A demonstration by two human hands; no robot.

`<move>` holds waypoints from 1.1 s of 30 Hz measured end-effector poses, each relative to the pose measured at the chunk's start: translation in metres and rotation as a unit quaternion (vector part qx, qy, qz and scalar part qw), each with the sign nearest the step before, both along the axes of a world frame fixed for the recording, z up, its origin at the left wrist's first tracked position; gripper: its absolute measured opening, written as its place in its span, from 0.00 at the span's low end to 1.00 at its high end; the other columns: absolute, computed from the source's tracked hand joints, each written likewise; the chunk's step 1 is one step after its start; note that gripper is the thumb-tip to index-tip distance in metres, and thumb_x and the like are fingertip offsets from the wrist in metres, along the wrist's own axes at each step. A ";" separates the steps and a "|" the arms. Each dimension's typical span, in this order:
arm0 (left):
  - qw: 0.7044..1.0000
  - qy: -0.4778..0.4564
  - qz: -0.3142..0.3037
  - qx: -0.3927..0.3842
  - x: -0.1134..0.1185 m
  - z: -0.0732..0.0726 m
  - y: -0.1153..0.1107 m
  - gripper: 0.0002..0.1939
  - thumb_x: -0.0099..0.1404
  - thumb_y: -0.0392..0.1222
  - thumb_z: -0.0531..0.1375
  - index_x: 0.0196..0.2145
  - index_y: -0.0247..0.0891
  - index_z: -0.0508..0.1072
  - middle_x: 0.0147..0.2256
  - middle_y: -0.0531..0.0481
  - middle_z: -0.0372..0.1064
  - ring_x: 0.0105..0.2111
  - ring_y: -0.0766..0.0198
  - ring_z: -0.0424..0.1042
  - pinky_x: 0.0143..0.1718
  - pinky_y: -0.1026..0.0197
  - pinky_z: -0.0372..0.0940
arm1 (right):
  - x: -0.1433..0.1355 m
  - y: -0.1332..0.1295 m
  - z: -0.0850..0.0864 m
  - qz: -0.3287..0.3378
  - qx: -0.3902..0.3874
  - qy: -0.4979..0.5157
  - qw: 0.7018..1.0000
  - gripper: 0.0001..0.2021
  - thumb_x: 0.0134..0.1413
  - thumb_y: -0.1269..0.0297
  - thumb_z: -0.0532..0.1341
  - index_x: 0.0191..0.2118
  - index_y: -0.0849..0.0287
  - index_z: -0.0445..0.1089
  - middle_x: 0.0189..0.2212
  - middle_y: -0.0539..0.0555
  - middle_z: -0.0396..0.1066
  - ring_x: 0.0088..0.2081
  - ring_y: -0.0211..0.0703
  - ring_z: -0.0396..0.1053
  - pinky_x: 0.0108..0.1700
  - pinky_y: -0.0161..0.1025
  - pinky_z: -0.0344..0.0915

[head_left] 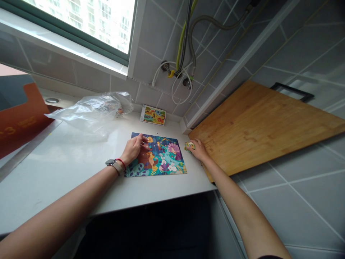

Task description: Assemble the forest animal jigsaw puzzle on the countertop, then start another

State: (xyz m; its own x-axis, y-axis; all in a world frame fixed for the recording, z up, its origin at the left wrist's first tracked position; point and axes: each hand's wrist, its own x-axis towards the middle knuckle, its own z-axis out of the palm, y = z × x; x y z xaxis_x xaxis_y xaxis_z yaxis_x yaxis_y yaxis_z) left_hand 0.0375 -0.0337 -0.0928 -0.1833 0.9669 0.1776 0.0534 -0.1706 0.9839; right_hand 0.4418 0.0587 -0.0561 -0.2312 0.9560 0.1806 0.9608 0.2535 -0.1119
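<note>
A colourful picture puzzle (167,154) with rabbits and a peacock lies flat on the white counter (81,162). My left hand (133,148) rests on its upper left part; the fingers lie loosely over the picture, and nothing shows held in them. Right of the puzzle, my right hand (198,149) has its fingers at a small bunch of yellow-green pieces (189,145). The fingers are closed on the pieces, which sit at counter level beside the wooden board. A picture card (153,115) with animals leans by the wall behind the puzzle.
A clear plastic bag (99,109) lies at the back left, near an orange box (24,108). A large wooden board (264,126) leans along the right side. Cables and hoses (185,46) hang on the tiled wall, with a window (88,21) at the upper left.
</note>
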 end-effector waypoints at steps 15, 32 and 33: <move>1.000 -0.007 0.004 0.003 0.000 0.001 0.000 0.41 0.70 0.77 0.46 0.32 0.36 0.79 0.34 0.39 0.81 0.31 0.54 0.78 0.36 0.56 0.72 | -0.020 -0.009 0.027 0.010 0.110 0.014 0.994 0.21 0.68 0.56 0.61 0.61 0.58 0.74 0.68 0.68 0.61 0.67 0.67 0.61 0.69 0.62 0.58; 0.891 -0.346 -0.241 -0.166 -0.009 0.016 -0.009 0.27 0.58 0.41 0.73 0.53 0.44 0.71 0.43 0.48 0.78 0.35 0.62 0.80 0.34 0.64 0.77 | -0.255 -0.060 -0.031 0.339 0.027 0.291 0.894 0.40 0.63 0.49 0.69 0.75 0.47 0.53 0.72 0.61 0.56 0.73 0.56 0.55 0.74 0.56 0.56; 0.896 -0.348 -0.225 -0.158 -0.010 0.015 -0.007 0.28 0.56 0.37 0.73 0.53 0.43 0.72 0.43 0.48 0.78 0.36 0.62 0.80 0.34 0.66 0.76 | -0.258 -0.060 -0.034 0.341 0.022 0.303 0.890 0.44 0.61 0.50 0.70 0.76 0.46 0.49 0.73 0.62 0.54 0.74 0.57 0.53 0.74 0.56 0.55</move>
State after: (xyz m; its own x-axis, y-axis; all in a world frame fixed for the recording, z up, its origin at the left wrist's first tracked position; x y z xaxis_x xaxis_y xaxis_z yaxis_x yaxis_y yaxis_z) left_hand 0.0278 -0.0412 -0.0778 0.2772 0.9528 -0.1241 -0.5960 0.2718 0.7556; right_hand 0.1836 -0.0009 -0.0906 -0.6020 0.6201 0.5031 0.3484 0.7709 -0.5332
